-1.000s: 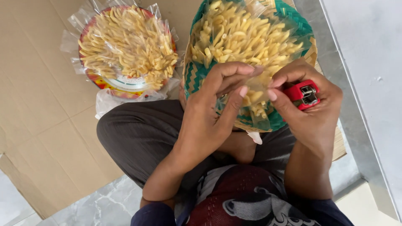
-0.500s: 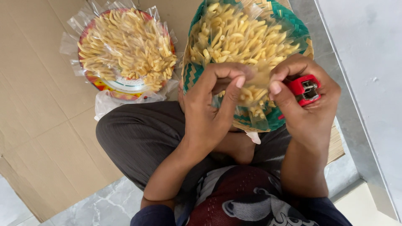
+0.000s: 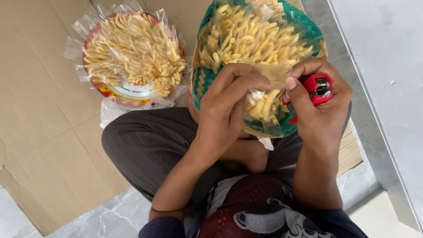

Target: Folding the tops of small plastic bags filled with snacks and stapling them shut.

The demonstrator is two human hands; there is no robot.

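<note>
A clear plastic bag of yellow stick snacks (image 3: 253, 42) lies in a green woven basket (image 3: 200, 83) in front of my crossed legs. My left hand (image 3: 229, 105) pinches the near edge of that bag between thumb and fingers. My right hand (image 3: 324, 110) holds a red lighter (image 3: 318, 87) against the same bag edge, with its forefinger touching the plastic. Whether a flame burns cannot be seen.
A second sealed bag of the same snacks (image 3: 134, 50) rests on a round colourful tin (image 3: 115, 94) to the left. Flattened brown cardboard (image 3: 39, 132) covers the floor. Grey tile (image 3: 105, 218) shows at the near edge, a pale wall (image 3: 387, 57) on the right.
Both hands have shifted slightly upward and closer together on the bag edge; the red lighter has moved up with my right hand.
</note>
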